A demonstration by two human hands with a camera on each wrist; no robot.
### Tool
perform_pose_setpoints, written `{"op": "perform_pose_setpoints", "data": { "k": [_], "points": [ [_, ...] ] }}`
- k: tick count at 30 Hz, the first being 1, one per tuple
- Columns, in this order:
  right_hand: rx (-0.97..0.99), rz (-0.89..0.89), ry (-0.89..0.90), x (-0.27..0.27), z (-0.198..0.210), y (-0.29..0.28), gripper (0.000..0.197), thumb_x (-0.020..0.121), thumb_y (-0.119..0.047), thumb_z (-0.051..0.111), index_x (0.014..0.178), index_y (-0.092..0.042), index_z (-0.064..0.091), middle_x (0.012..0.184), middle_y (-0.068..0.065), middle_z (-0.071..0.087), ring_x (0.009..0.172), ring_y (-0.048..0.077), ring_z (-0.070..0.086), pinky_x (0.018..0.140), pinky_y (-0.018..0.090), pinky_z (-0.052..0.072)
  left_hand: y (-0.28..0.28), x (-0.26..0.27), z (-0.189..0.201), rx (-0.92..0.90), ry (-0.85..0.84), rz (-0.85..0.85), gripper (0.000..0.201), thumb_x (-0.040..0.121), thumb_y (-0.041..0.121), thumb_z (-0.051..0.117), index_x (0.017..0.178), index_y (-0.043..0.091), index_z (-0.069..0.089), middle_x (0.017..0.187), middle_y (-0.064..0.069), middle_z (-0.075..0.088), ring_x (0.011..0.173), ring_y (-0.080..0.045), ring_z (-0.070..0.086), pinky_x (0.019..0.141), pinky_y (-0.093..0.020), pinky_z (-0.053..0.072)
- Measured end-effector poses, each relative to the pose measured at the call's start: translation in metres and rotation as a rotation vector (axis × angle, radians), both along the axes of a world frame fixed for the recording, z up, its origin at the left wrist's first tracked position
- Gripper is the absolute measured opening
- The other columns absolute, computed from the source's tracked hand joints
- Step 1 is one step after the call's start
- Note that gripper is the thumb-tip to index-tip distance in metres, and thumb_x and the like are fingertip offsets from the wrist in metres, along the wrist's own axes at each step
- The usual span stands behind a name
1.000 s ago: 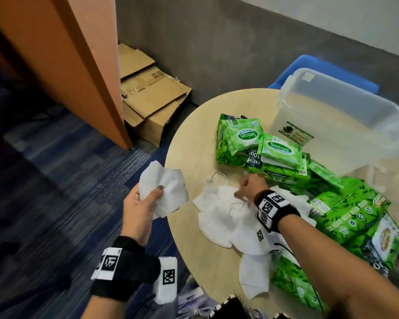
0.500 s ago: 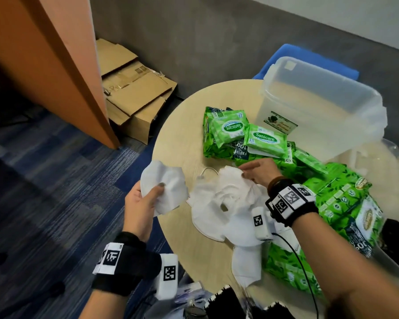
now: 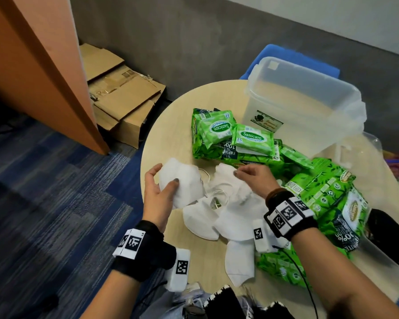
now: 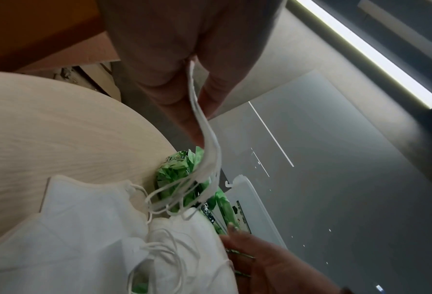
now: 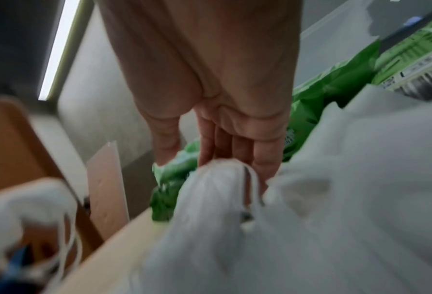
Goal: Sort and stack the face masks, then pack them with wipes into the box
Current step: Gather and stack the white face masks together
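My left hand (image 3: 165,177) grips a thin stack of white face masks (image 3: 182,180) just over the round table's left edge. In the left wrist view the stack (image 4: 202,127) shows edge-on, with its ear loops dangling. Close to its right, my right hand (image 3: 242,172) pinches the top of a white mask (image 3: 225,178) on the loose pile of masks (image 3: 217,219). The right wrist view is blurred; there the fingers (image 5: 234,151) meet the mask (image 5: 217,191). Green wipes packs (image 3: 230,137) lie behind and to the right. The clear plastic box (image 3: 304,104) stands open at the back.
The round wooden table (image 3: 171,134) has bare room at its left rim. More green wipes packs (image 3: 327,199) crowd the right side. Flattened cardboard boxes (image 3: 122,97) lie on the floor by an orange panel (image 3: 32,65). A blue chair (image 3: 286,56) stands behind the box.
My left hand has carried its masks right, from beyond the table edge to over the table beside the right hand. The right hand has stayed on the pile and now pinches one mask.
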State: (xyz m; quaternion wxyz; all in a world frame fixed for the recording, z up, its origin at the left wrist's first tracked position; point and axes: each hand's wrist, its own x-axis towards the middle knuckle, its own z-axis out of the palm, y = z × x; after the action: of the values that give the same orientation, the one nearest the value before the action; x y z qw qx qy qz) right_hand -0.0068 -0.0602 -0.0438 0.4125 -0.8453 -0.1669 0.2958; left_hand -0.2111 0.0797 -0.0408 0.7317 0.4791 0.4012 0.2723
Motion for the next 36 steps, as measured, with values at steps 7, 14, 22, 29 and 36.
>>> {"op": "perform_pose_setpoints", "data": {
  "k": [7, 14, 22, 29, 36],
  "points": [
    [0.154, -0.229, -0.133, -0.014, -0.007, -0.002, 0.018, 0.077, 0.004, 0.067, 0.088, -0.01, 0.067, 0.087, 0.011, 0.07, 0.076, 0.023, 0.063, 0.073, 0.033, 0.054, -0.002, -0.004, 0.0, 0.172, 0.097, -0.074, 0.042, 0.092, -0.006, 0.046, 0.108, 0.026, 0.067, 0.109, 0.003, 0.066, 0.099, -0.013, 0.06, 0.083, -0.023, 0.05],
    [0.489, -0.248, -0.657, -0.053, 0.039, 0.004, 0.007, 0.073, -0.006, 0.065, 0.078, -0.009, 0.062, 0.083, 0.008, 0.058, 0.077, 0.016, 0.054, 0.069, 0.016, 0.044, -0.012, 0.021, 0.018, 0.128, 0.029, -0.243, 0.02, 0.094, 0.012, 0.057, 0.104, 0.008, 0.074, 0.105, 0.005, 0.073, 0.091, 0.006, 0.065, 0.077, -0.008, 0.046],
    [0.384, 0.107, -1.019, -0.095, 0.021, -0.005, 0.002, 0.071, -0.006, 0.065, 0.071, -0.004, 0.064, 0.083, 0.01, 0.058, 0.079, 0.026, 0.052, 0.07, 0.042, 0.045, -0.031, 0.051, 0.034, 0.043, -0.034, -0.393, 0.033, 0.087, 0.029, 0.068, 0.074, -0.001, 0.065, 0.071, -0.017, 0.059, 0.066, -0.022, 0.054, 0.064, -0.035, 0.043],
    [0.468, -0.142, -0.638, -0.077, 0.051, -0.019, 0.032, 0.081, -0.035, 0.063, 0.101, -0.011, 0.069, 0.11, 0.001, 0.056, 0.11, 0.015, 0.051, 0.096, 0.023, 0.04, -0.015, 0.038, 0.029, -0.026, -0.075, -0.507, 0.023, 0.08, 0.027, 0.064, 0.083, 0.008, 0.075, 0.086, -0.012, 0.072, 0.08, -0.023, 0.065, 0.076, -0.034, 0.049],
    [0.219, 0.183, -0.647, -0.053, 0.07, -0.009, 0.03, 0.077, -0.024, 0.072, 0.106, -0.018, 0.07, 0.1, -0.003, 0.063, 0.1, 0.015, 0.052, 0.087, 0.03, 0.042, -0.017, 0.033, 0.031, -0.067, -0.153, -0.623, 0.05, 0.06, 0.054, 0.081, 0.092, 0.016, 0.076, 0.095, -0.004, 0.075, 0.089, -0.021, 0.071, 0.077, -0.035, 0.058]
  ]
}}
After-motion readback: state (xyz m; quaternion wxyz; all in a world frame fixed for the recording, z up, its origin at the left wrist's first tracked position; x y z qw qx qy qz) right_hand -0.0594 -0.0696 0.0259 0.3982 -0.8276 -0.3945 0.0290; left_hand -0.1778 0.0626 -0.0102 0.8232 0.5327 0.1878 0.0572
